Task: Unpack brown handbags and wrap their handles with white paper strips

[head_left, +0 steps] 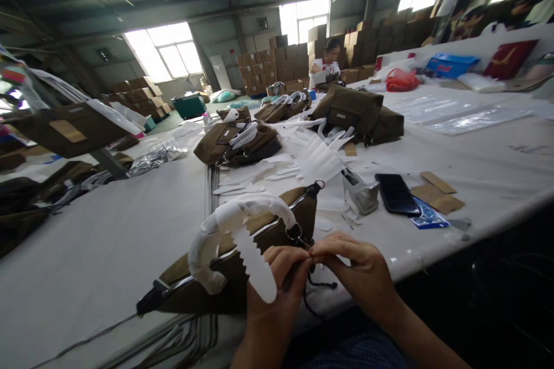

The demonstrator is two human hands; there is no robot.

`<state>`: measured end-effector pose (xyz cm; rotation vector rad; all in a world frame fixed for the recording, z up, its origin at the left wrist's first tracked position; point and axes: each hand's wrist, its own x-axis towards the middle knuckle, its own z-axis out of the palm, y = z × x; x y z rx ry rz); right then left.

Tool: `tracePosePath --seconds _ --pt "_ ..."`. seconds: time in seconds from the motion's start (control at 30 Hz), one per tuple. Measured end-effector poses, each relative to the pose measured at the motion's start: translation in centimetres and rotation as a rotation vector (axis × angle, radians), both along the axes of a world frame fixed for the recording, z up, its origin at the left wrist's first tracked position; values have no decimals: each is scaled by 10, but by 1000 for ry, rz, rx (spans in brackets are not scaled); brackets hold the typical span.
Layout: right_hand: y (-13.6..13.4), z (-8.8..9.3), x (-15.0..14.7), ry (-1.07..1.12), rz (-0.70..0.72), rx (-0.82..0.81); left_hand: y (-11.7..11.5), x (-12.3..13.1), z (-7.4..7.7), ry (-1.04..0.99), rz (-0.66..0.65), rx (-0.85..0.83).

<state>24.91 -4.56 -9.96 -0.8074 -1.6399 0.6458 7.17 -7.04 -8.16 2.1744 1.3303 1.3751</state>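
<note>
An olive-brown zippered handbag (234, 294) lies in front of me on the table. Its handle (236, 213) is wrapped in white material. A white strip with a scalloped edge (257, 268) hangs from the handle and reaches over my left hand. Beside the metal ring at the handle's right end, the fingertips of my left hand (279, 285) and my right hand (357, 268) meet in a pinch. Black cord (322, 285) hangs just below those fingertips, and both hands appear closed on it. The exact pinched spot is hidden by my fingers.
Other brown bags (355, 112) lie farther back among white paper pieces (320, 155). A phone (396, 193), brown cards (439, 193) and a blue packet (428, 214) are to the right. Clear plastic sheets (471, 118) lie beyond. A person (326, 66) is across the table.
</note>
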Motion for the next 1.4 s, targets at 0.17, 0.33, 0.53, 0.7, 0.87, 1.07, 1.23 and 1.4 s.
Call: tracePosePath --seconds 0.17,0.33,0.53,0.7,0.87,1.07,1.23,1.4 --pt "-1 -23 -2 32 -195 -174 -18 -3 -12 -55 287 99" --pt "-6 -36 -13 160 -30 -469 -35 3 -27 -57 338 -107" --pt "-16 -43 -25 454 165 -751 -33 9 -25 -163 356 -218" --pt "-19 -35 -35 579 241 -810 -17 1 -18 -148 304 -264" --pt "-20 -29 -40 352 131 -544 -10 -7 -15 -76 285 -384" --pt "-9 -17 0 41 376 -347 -11 -2 0 -383 170 -541" --pt "62 4 48 -636 -277 6 -9 0 8 -687 116 -599" --pt "161 3 59 -906 -413 36 -13 -4 -1 -758 50 -710"
